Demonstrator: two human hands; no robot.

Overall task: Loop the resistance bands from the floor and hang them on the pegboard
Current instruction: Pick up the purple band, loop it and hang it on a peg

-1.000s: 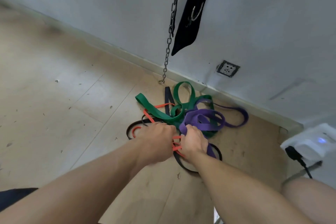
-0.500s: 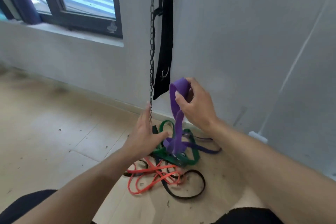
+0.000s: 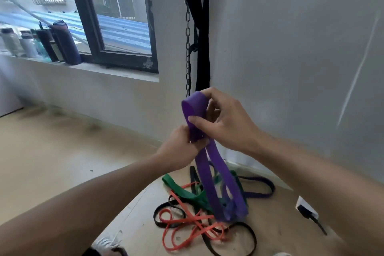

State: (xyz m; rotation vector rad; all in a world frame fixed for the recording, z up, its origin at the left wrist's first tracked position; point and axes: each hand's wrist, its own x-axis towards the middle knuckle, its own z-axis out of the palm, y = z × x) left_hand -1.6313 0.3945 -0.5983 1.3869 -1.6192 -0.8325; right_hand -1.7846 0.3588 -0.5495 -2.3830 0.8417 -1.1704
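A wide purple resistance band (image 3: 218, 176) hangs doubled from my hands, its lower end just above the pile. My right hand (image 3: 226, 122) pinches its top fold at chest height. My left hand (image 3: 182, 145) grips the same band just below. On the floor underneath lie a green band (image 3: 182, 190), an orange band (image 3: 187, 226), a thin black band (image 3: 245, 241) and a narrow dark purple band (image 3: 261, 190), tangled together. No pegboard is in sight.
A chain (image 3: 188, 52) and a black strap (image 3: 202, 37) hang down the grey wall straight ahead. Bottles (image 3: 62, 43) stand on the window sill at left. A white power strip with a black plug (image 3: 307, 210) lies on the floor at right.
My right hand lifted the wide purple band off the pile and raised it. My left hand came up from the floor and took hold of the band below the right. The view tilted upward.
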